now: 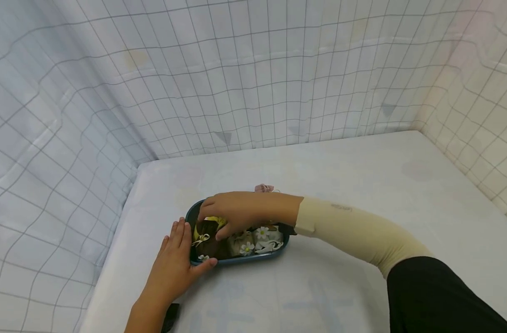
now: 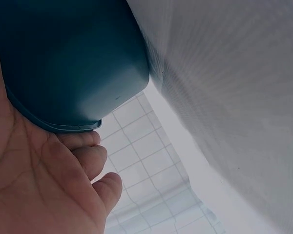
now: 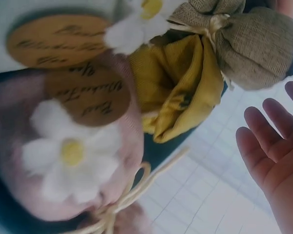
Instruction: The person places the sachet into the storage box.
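Note:
A teal plastic tub (image 1: 253, 261) on the table holds several small cloth drawstring pouches. My left hand (image 1: 172, 263) rests against the tub's left end, fingers straight along the outside and thumb at the near rim; the left wrist view shows its palm beside the tub wall. My right hand (image 1: 236, 210) reaches over the tub's left part, fingers spread and loosely bent above a brown pouch (image 1: 213, 249). Nothing shows in its fingers (image 3: 263, 139) in the right wrist view. Nearby there are a pink pouch (image 3: 132, 136), a mustard pouch (image 3: 185, 83) and a grey-brown burlap pouch (image 3: 259, 48).
White fabric flowers (image 1: 247, 249) and round brown tags (image 3: 88, 92) adorn the pouches. A pale pouch (image 1: 274, 235) lies at the tub's right end. White gridded curtains (image 1: 278, 83) surround the white-covered table (image 1: 361, 185). A black object (image 1: 170, 317) sits by my left wrist.

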Motion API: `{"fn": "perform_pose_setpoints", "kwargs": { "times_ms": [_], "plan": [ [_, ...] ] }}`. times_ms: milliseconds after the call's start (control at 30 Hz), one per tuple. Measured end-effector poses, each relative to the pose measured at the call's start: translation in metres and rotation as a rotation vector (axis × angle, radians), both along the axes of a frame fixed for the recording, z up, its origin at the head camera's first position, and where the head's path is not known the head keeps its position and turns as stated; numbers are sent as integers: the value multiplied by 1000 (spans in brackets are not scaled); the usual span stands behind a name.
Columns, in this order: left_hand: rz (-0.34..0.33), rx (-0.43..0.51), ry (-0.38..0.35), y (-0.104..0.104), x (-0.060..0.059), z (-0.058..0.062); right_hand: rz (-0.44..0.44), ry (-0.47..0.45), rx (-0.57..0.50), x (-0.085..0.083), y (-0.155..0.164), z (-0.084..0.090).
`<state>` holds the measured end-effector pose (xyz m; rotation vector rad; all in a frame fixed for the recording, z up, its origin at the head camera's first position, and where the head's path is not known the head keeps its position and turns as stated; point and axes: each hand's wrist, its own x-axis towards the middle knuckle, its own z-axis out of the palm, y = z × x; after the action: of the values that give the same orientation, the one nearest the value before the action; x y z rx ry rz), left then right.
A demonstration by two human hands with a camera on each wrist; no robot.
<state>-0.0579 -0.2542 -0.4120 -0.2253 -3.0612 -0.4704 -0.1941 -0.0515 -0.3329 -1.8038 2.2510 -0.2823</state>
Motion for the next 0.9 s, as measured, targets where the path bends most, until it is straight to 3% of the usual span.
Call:
{"fn": "perform_pose_setpoints", "kwargs": {
  "times_ms": [200, 400, 500, 733, 900],
  "plan": [
    [-1, -4, 4, 0, -1, 1, -60, -53, -96, -8, 35, 3],
    [11, -3, -28, 0, 2, 4, -193, -75, -251, -18, 98, 0],
    [11, 11, -42, -1, 3, 6, -310, -62, -305, -21, 135, -4],
    [-32, 64, -98, -16, 3, 12, -681, -77, -305, -18, 226, -25],
    [-78, 91, -119, -37, 1, 19, -830, -56, -343, -11, 281, -37]
  ]
}}
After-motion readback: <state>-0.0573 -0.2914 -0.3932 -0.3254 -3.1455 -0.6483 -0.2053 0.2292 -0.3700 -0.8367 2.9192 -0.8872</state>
